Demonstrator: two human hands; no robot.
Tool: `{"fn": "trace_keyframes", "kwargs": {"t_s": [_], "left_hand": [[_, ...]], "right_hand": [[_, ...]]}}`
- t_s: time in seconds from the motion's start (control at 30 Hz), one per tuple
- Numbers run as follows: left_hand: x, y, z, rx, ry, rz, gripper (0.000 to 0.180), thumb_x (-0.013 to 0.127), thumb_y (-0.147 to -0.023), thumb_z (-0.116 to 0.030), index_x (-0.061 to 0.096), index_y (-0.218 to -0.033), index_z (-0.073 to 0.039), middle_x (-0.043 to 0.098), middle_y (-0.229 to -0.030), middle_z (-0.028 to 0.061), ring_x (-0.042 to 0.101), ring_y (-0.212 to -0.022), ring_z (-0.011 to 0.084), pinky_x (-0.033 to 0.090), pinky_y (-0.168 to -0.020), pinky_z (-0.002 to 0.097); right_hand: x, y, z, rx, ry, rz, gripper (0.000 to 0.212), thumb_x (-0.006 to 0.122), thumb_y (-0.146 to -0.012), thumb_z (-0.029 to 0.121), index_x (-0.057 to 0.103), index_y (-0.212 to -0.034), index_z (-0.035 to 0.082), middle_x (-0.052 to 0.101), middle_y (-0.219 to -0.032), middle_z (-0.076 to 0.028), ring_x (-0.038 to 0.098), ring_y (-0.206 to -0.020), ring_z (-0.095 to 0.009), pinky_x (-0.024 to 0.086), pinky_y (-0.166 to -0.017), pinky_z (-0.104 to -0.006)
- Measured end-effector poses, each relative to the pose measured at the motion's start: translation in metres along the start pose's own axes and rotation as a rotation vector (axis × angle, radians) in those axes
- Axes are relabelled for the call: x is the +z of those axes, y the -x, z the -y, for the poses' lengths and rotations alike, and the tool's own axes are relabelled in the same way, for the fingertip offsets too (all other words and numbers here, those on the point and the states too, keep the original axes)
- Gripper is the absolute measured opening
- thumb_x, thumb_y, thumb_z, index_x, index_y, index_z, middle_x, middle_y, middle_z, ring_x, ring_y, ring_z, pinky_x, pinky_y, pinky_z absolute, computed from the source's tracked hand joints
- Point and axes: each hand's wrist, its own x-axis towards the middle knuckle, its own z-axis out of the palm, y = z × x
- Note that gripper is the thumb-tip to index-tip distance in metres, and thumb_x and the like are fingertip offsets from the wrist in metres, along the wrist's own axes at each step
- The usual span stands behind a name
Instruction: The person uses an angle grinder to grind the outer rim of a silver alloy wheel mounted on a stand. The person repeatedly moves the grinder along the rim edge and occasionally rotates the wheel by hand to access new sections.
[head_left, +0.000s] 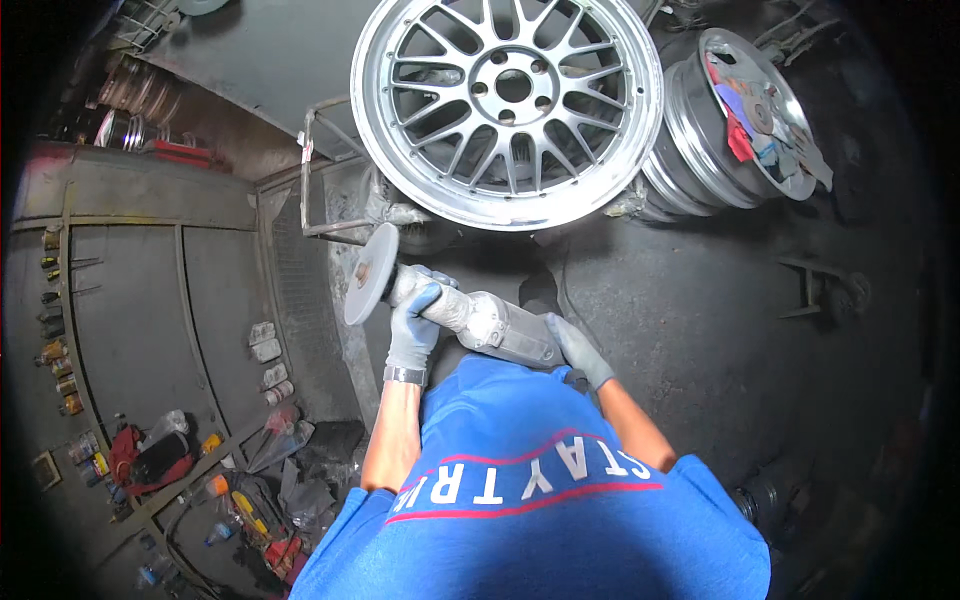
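In both gloved hands I hold a grey angle grinder (512, 335), lying across just in front of my body. A pale round sanding disc (372, 272) is on its left end. My left hand (411, 328) is wrapped round the wrapped-looking neck behind the disc. My right hand (581, 350) grips the rear end of the body; its fingers are partly hidden. Ahead is a silver multi-spoke wheel rim (520, 58), facing up, with a bright polished lip. The disc stays apart from it, lower and to the left.
A metal frame (306, 178) stands left of the wheel rim. More rims (690, 130) lie at its right, with rags (738, 130) and discs on top. Bottles, cans and bags (160, 450) clutter the left wall and floor. A small metal stand (815, 287) is at far right.
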Motion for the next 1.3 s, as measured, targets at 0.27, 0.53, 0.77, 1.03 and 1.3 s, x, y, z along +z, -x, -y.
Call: {"fn": "trace_keyframes", "kwargs": {"t_s": [0.27, 0.53, 0.77, 1.03, 1.3], "left_hand": [[0.052, -0.032, 0.042, -0.148, -0.042, -0.221, 0.013, 0.079, -0.098, -0.008, 0.073, -0.109, -0.004, 0.077, -0.097, 0.0129, 0.076, -0.092, 0.0262, 0.064, -0.089, 0.0428], [0.123, -0.068, 0.143, -0.210, -0.086, -0.203, 0.012, 0.081, -0.099, -0.014, 0.073, -0.106, -0.009, 0.075, -0.094, 0.0099, 0.076, -0.083, 0.0238, 0.063, -0.077, 0.0398], [0.202, -0.086, 0.217, -0.311, 0.021, -0.090, 0.014, 0.080, -0.102, -0.014, 0.068, -0.108, -0.008, 0.076, -0.091, 0.0122, 0.076, -0.078, 0.0253, 0.064, -0.074, 0.0419], [0.214, -0.089, 0.228, -0.330, 0.130, -0.037, 0.013, 0.078, -0.102, -0.011, 0.069, -0.111, -0.007, 0.076, -0.092, 0.0131, 0.076, -0.078, 0.0265, 0.066, -0.073, 0.0425], [0.164, -0.058, 0.176, -0.313, 0.162, -0.109, 0.019, 0.086, -0.095, -0.008, 0.073, -0.108, -0.011, 0.076, -0.092, 0.0066, 0.075, -0.077, 0.0211, 0.063, -0.069, 0.0376]], "right_hand": [[-0.032, 0.061, 0.015, 0.046, -0.048, 0.032, 0.065, 0.053, -0.117, 0.050, 0.060, -0.153, -0.004, 0.066, -0.148, -0.019, 0.059, -0.140, -0.026, 0.042, -0.122, -0.0382], [-0.123, 0.144, 0.044, 0.065, -0.152, -0.056, 0.054, 0.060, -0.114, 0.029, 0.055, -0.157, -0.003, 0.065, -0.149, -0.017, 0.058, -0.140, -0.026, 0.041, -0.122, -0.0382], [-0.198, 0.194, 0.067, 0.227, -0.153, -0.233, 0.057, 0.061, -0.114, 0.032, 0.052, -0.160, 0.000, 0.068, -0.138, -0.013, 0.069, -0.105, -0.016, 0.059, -0.078, -0.0318], [-0.208, 0.201, 0.078, 0.180, 0.012, -0.313, 0.061, 0.062, -0.112, 0.035, 0.050, -0.161, 0.001, 0.068, -0.137, -0.014, 0.070, -0.097, -0.015, 0.054, -0.062, -0.0269], [-0.160, 0.178, 0.051, 0.180, 0.003, -0.231, 0.065, 0.064, -0.111, 0.033, 0.049, -0.161, -0.006, 0.060, -0.157, -0.021, 0.054, -0.146, -0.029, 0.039, -0.125, -0.0390]]}}
